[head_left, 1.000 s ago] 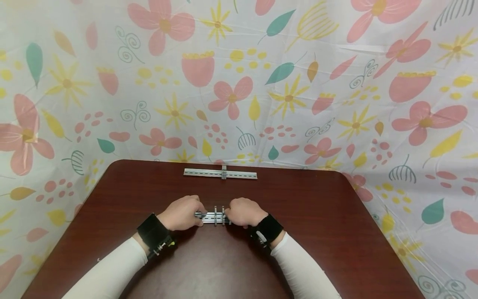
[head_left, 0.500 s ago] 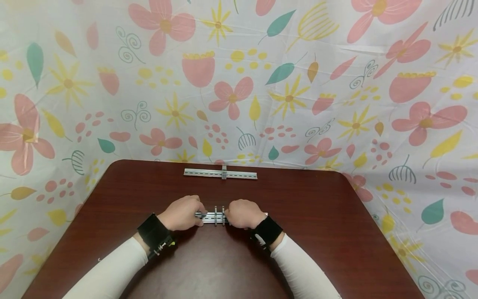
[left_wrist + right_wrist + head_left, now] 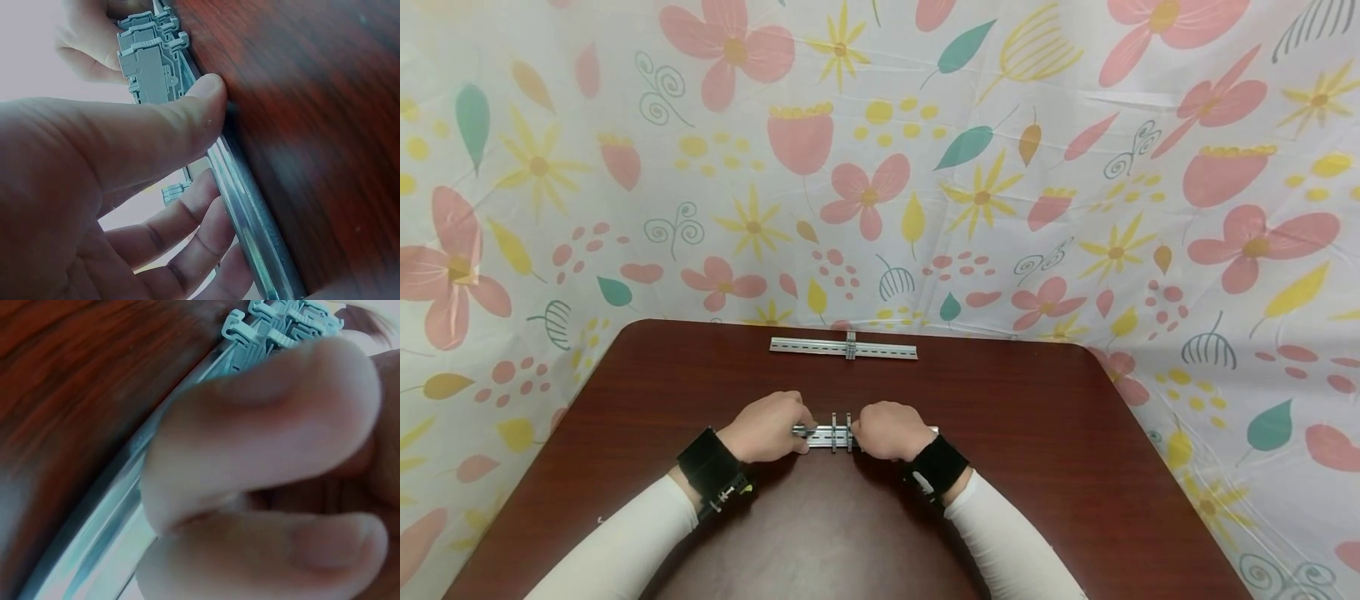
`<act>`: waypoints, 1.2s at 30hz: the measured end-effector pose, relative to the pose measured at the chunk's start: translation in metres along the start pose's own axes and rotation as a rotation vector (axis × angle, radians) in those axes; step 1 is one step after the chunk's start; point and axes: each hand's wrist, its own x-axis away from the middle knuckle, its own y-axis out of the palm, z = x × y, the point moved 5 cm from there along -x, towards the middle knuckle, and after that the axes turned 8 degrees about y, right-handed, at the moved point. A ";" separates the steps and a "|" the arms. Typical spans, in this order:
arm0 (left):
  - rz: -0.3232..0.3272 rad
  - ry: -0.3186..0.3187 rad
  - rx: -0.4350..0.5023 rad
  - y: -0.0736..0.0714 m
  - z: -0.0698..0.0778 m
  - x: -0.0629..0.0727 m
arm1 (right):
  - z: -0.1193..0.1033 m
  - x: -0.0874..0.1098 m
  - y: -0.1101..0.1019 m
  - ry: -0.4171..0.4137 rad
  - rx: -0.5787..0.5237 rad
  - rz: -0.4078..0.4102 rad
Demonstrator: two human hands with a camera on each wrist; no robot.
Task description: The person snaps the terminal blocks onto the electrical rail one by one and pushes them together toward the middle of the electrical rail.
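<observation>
A slotted metal DIN rail (image 3: 820, 442) lies across the table before me. Slim grey terminal blocks (image 3: 147, 69) stand crosswise on it, close together near its middle. My left hand (image 3: 767, 427) pinches the rail left of the blocks, thumb (image 3: 187, 112) along the near edge and fingers on the opposite side. On the right, my right hand (image 3: 891, 429) bends over the rail with curled fingers (image 3: 269, 419), right at the rightmost terminal block, holding it against the rail. Its thumb and most of that block are hidden; the rail's right end shows beyond the hand.
Near the table's back edge lies another slotted rail (image 3: 808, 346) with a cluster of terminal blocks (image 3: 851, 346) at its middle. The dark red-brown table (image 3: 1000, 392) meets a flower-printed curtain (image 3: 880, 208) behind.
My right hand has shifted and turned slightly, and the rail's right end now shows past its wrist. The left hand keeps its place on the rail.
</observation>
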 end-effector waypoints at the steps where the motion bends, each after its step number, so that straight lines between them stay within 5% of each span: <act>1: -0.001 -0.004 -0.002 0.000 -0.001 0.000 | 0.001 0.000 0.000 0.001 -0.016 -0.007; 16: 0.021 0.035 -0.116 -0.004 0.014 0.000 | 0.013 0.001 -0.007 -0.047 -0.203 -0.117; 23: 0.051 0.011 -0.018 -0.001 0.019 -0.005 | 0.017 0.003 -0.018 -0.154 -0.116 -0.113; 36: 0.071 0.026 0.001 0.013 0.025 -0.011 | 0.021 -0.003 -0.012 -0.115 -0.261 -0.186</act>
